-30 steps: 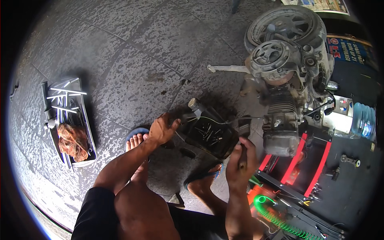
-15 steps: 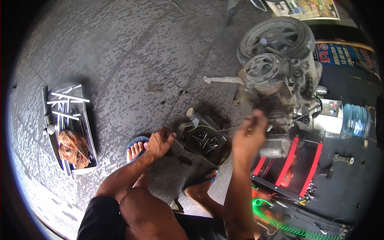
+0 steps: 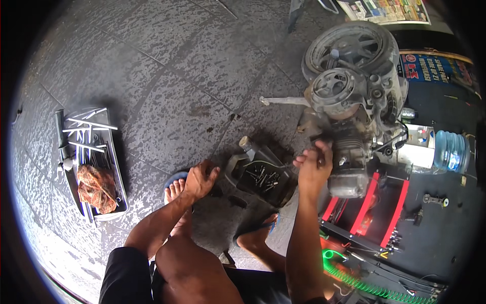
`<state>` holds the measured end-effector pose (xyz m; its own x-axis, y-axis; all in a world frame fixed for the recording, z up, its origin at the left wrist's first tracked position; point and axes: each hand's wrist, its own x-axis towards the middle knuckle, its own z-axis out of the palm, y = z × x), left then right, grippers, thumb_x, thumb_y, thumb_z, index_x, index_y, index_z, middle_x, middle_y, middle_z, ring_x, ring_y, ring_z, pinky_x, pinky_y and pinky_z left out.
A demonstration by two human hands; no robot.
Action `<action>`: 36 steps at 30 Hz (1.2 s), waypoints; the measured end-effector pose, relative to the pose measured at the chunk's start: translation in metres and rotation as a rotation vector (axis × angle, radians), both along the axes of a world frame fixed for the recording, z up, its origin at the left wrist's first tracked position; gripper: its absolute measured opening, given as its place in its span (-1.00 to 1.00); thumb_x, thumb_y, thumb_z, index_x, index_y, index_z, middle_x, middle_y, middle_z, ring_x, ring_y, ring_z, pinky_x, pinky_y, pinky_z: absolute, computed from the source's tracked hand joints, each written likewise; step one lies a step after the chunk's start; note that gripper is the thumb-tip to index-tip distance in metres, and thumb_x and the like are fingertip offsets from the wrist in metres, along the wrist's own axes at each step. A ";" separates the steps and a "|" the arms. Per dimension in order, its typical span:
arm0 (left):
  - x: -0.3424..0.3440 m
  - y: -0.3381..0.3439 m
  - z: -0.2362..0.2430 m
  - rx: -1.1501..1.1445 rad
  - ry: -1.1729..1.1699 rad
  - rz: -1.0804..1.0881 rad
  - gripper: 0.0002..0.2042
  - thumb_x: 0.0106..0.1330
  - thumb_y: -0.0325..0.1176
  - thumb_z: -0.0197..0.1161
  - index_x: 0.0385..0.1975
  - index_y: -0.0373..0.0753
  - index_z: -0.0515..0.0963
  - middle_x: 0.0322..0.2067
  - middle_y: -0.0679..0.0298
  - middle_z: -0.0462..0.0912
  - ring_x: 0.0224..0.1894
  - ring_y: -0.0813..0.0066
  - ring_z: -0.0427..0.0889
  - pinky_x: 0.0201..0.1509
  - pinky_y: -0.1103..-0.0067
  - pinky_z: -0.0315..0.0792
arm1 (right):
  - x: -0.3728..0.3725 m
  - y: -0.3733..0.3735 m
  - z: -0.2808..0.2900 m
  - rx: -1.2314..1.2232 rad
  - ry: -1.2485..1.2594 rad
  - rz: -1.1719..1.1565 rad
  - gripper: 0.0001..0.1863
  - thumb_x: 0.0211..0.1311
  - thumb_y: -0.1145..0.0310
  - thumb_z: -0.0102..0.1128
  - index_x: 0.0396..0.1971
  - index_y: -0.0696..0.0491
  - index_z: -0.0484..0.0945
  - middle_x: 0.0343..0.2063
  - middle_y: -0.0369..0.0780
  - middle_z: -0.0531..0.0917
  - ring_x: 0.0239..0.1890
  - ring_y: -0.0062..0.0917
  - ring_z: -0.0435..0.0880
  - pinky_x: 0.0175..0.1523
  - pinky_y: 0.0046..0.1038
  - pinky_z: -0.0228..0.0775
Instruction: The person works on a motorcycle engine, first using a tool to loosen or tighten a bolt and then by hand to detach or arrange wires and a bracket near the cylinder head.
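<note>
Just beside a grey, finned metal engine, holds right hand up with fingers narrowly curled, cannot tell whether around anything; hangs loosely bent left hand, likewise unclear in grip, near a dark plastic container holding small metal screws, set on grey, mottled floor tiles between both hands.

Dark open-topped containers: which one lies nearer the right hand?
The dark boxy container holding small metal parts; the long dark-grey tray with the patterned orange-brown cloth lies far left.
</note>
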<state>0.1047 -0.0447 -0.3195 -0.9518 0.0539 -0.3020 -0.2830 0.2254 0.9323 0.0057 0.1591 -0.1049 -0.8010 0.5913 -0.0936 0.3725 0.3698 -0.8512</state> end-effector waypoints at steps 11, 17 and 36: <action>0.000 0.003 0.002 -0.060 -0.017 -0.073 -0.71 0.30 -0.20 0.20 -0.24 -0.35 0.57 -0.30 -0.09 0.64 -0.21 -0.10 0.64 -0.13 0.23 0.50 | 0.010 -0.001 -0.039 0.042 0.287 0.014 -0.65 0.32 0.53 -0.03 0.11 0.18 0.37 -0.27 -0.15 0.59 -0.33 -0.52 0.65 -0.21 -0.51 0.59; -0.001 0.003 0.000 -0.090 0.005 -0.089 -0.71 0.30 -0.20 0.20 -0.23 -0.35 0.56 -0.29 -0.08 0.63 -0.22 -0.10 0.64 -0.13 0.23 0.50 | 0.014 0.006 -0.050 0.164 0.294 0.039 -0.66 0.41 0.46 -0.01 0.14 0.15 0.37 -0.14 -0.15 0.55 -0.21 -0.52 0.60 -0.09 -0.50 0.53; 0.002 0.007 -0.003 -0.079 -0.032 -0.111 -0.69 0.30 -0.16 0.19 -0.19 -0.32 0.56 -0.24 -0.09 0.64 -0.18 -0.09 0.64 -0.09 0.23 0.51 | 0.012 0.071 -0.108 0.038 0.323 -0.020 -0.51 0.46 0.17 0.00 0.19 0.22 0.31 0.00 -0.06 0.60 0.06 -0.33 0.57 0.15 -0.38 0.38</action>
<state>0.1070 -0.0380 -0.3226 -0.9310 0.1334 -0.3398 -0.2818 0.3290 0.9013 0.0176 0.2299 -0.2133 -0.7740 0.6054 0.1857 0.0931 0.3988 -0.9123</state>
